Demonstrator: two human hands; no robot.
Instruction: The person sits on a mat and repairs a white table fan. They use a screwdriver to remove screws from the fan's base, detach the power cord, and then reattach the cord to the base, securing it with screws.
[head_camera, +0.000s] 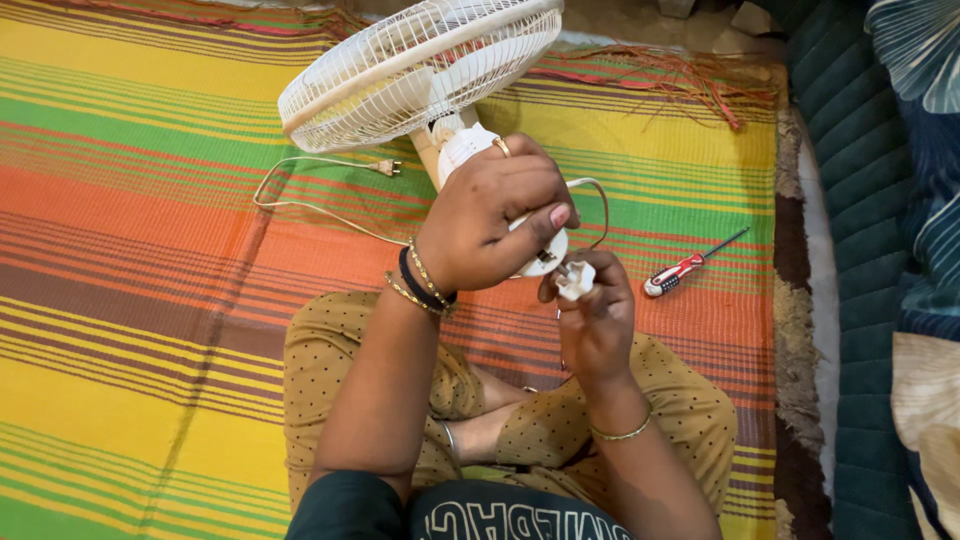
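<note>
A white table fan (420, 70) is tilted on its side over the striped mat, its wire cage pointing up and left. My left hand (490, 215) grips the fan's white body behind the cage, fingers wrapped round it. My right hand (595, 320) sits just below it and pinches a small white plastic part (575, 280) between thumb and fingers, close to the fan's underside. The fan's white cord (300, 205) loops across the mat to a two-pin plug (388, 167).
A screwdriver with a red and white handle (675, 273) lies on the mat to the right. A colourful striped mat (140, 260) covers the floor. A dark green quilted cushion (850, 200) borders the right side. My crossed legs are below the hands.
</note>
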